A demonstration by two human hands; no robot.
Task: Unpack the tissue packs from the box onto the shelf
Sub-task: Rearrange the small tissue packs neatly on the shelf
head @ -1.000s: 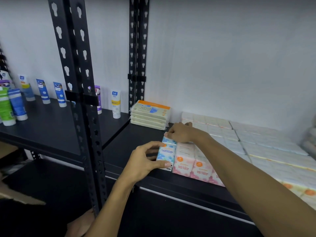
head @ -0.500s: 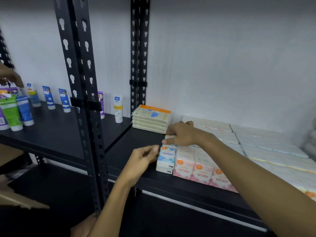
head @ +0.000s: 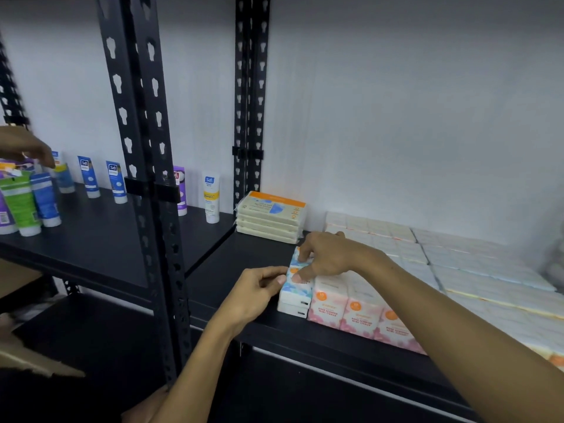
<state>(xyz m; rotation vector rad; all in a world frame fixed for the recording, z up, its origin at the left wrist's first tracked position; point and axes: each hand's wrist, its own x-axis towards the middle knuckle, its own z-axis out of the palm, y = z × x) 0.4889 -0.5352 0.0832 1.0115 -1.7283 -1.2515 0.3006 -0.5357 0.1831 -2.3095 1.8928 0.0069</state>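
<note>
Left hand (head: 259,288) comes in from the near side, fingers curled, fingertips against the left face of the blue-and-white tissue pack (head: 295,293) at the black shelf (head: 244,261) front edge. Right hand (head: 328,254) on top, fingers pinching the pack's upper edge. Just right of that grip, pink packs (head: 345,306) reading "ROSE SCENTED MINI TISSUE". Beyond, a cream stack with an orange band (head: 271,215). Far left, "Safi" tubes (head: 211,196) against the white wall (head: 396,102).
</note>
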